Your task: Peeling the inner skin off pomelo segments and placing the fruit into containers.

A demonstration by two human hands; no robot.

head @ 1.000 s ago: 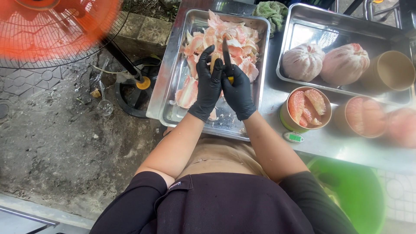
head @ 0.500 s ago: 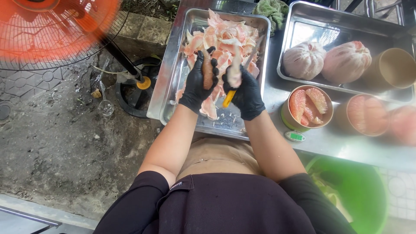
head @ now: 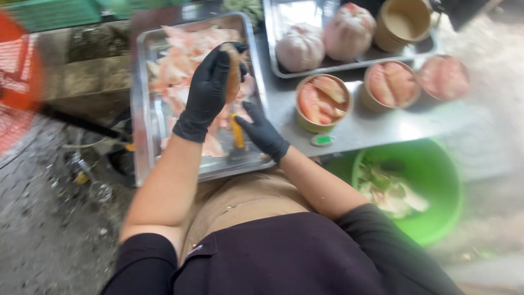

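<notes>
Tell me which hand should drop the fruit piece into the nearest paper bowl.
Left, probably. The left hand already grips the fruit piece above the steel tray; the right hand rests by the yellow-handled tool, though nearer the paper bowl.

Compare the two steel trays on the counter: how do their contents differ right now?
The near steel tray holds a loose heap of pink peel pieces, and both gloved hands work over it: the left hand grips a piece, the right hand rests by a yellow-handled tool. The far steel tray holds two whole peeled fruits and a paper cup, untouched. Both are shiny rectangular trays.
</notes>
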